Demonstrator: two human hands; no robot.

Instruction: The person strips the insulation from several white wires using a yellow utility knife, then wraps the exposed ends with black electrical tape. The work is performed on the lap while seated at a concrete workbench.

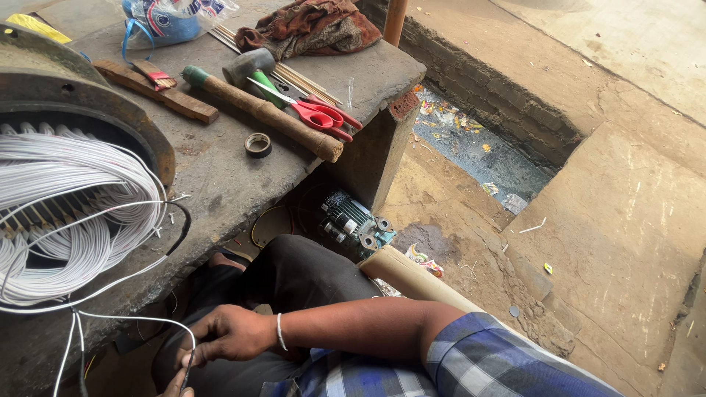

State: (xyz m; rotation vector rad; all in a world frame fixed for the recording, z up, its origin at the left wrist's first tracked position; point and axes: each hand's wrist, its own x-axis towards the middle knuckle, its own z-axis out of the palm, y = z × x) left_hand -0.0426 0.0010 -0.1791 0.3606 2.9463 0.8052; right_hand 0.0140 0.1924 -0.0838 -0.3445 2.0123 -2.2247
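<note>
My right hand [229, 334], with a silver bangle on the wrist, reaches across my lap and pinches thin white wires [140, 320] that run down from the coil. Only a few fingertips of my left hand [179, 390] show at the bottom edge, touching the same wires where a short dark sleeve sits on them. The wires lead up to a thick bundle of white winding wire [73, 213] packed into a large rusty round motor housing [110, 110] on the concrete slab [220, 184].
On the slab lie a mallet [265, 110], red-handled scissors [320, 114], a small tape roll [257, 145], a brush [156, 73], a wooden strip, thin sticks, a cloth and a plastic bag. Below stand a small motor part [353, 224] and a cardboard tube [419, 279]. A dirty drain channel [478, 147] runs on the right.
</note>
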